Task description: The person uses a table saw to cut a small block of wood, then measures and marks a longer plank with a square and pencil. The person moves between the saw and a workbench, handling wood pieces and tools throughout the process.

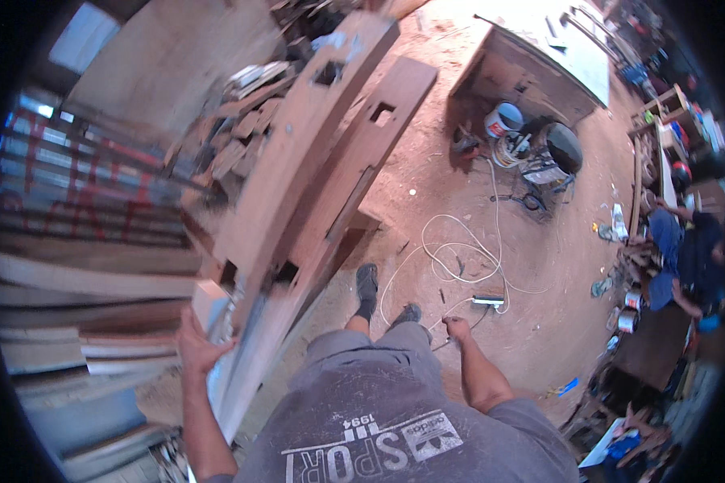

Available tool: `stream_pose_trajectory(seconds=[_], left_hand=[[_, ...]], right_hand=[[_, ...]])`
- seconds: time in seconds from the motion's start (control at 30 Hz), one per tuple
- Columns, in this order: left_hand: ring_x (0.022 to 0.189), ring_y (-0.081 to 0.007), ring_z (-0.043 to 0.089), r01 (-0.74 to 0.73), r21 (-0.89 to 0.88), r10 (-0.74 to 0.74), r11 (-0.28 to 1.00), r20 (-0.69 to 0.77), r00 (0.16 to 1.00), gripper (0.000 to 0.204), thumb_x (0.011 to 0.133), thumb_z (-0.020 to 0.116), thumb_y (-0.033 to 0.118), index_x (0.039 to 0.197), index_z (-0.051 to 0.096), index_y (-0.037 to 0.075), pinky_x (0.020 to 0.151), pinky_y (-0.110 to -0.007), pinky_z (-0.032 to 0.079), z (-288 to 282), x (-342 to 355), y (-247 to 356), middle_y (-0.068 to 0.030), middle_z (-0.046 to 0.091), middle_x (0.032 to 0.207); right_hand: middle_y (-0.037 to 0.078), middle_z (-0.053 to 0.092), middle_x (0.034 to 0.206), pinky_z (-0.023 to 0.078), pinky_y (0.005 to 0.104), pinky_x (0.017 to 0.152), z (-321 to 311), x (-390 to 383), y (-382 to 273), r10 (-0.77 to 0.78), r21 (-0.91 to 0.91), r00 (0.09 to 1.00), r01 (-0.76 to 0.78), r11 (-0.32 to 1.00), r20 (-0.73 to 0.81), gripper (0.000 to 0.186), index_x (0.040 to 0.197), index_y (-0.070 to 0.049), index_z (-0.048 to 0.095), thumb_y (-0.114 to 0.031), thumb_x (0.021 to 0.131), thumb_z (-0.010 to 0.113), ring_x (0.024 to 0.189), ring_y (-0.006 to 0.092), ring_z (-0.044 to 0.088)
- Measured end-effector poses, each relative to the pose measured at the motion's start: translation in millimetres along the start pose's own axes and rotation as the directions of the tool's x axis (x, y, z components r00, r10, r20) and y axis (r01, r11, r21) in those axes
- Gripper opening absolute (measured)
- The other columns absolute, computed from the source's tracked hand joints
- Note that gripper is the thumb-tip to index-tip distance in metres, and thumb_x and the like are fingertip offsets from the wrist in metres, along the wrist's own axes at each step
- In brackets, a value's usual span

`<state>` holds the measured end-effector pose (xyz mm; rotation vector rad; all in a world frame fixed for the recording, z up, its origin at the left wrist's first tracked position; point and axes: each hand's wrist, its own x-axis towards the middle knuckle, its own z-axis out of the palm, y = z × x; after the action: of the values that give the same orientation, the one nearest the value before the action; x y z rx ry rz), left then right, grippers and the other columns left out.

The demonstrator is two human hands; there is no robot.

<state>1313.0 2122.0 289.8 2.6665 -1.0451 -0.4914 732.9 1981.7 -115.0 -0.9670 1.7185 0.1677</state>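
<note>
At the left, my left hand (197,342) is at the near end of a wooden block (210,301). Its fingers lie along the block's left side and the thumb reaches across below it; motion blur softens the grip. Just beyond and to the right, two long wooden beams (294,153) with rectangular mortise holes run side by side toward the far end. My right hand (457,328) is closed, held low to the right of my legs. A thin cord passes close to it, but what the fingers hold is too small to make out.
On the floor, a pale cable (437,251) loops near a power strip (486,301). Buckets (504,121) stand beside a large box-like cabinet (532,60). Scrap wood (238,153) is heaped beyond the beams; stacked boards (97,314) fill the left. A person (693,249) is at the far right.
</note>
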Motion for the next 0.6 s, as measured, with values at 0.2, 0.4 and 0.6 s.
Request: stream_pose_trajectory(seconds=[0.2,0.4,0.6], left_hand=[[0.118,-0.0379,0.07,-0.026,-0.031,0.023,0.999,-0.094,0.995,0.107,0.047,0.105,0.019,0.139,0.05,0.008,0.106,-0.045,0.055,-49.3,3.6,16.9,-0.0205,0.072,0.124],[0.121,-0.0393,0.068,-0.069,-0.049,0.067,0.996,-0.048,0.997,0.108,0.049,0.105,0.028,0.14,0.053,0.003,0.106,-0.046,0.053,-22.8,-13.8,13.5,-0.0226,0.069,0.128],[0.117,-0.0424,0.069,-0.052,0.15,0.048,0.987,0.033,0.998,0.113,0.045,0.105,0.041,0.139,0.055,0.002,0.105,-0.049,0.054,40.8,-21.4,8.0,-0.0239,0.069,0.126]], right_hand=[[0.013,0.075,0.087,0.057,0.0388,0.079,-17.3,2.8,-2.1,0.045,0.062,0.992,-0.038,0.997,-0.119,0.042,0.108,-0.005,0.084,-0.042,0.094,0.074,0.082,0.0235,0.07],[0.006,0.065,0.075,0.058,0.0392,0.067,-9.5,14.1,-15.3,0.074,0.182,0.996,-0.066,0.981,-0.041,0.04,0.106,-0.003,0.081,-0.041,0.095,0.077,0.068,0.0191,0.062],[0.008,0.065,0.078,0.058,0.0399,0.061,2.3,25.0,-15.3,0.031,0.168,0.999,-0.034,0.985,0.017,0.044,0.108,0.002,0.075,-0.04,0.096,0.077,0.067,0.0214,0.063]])
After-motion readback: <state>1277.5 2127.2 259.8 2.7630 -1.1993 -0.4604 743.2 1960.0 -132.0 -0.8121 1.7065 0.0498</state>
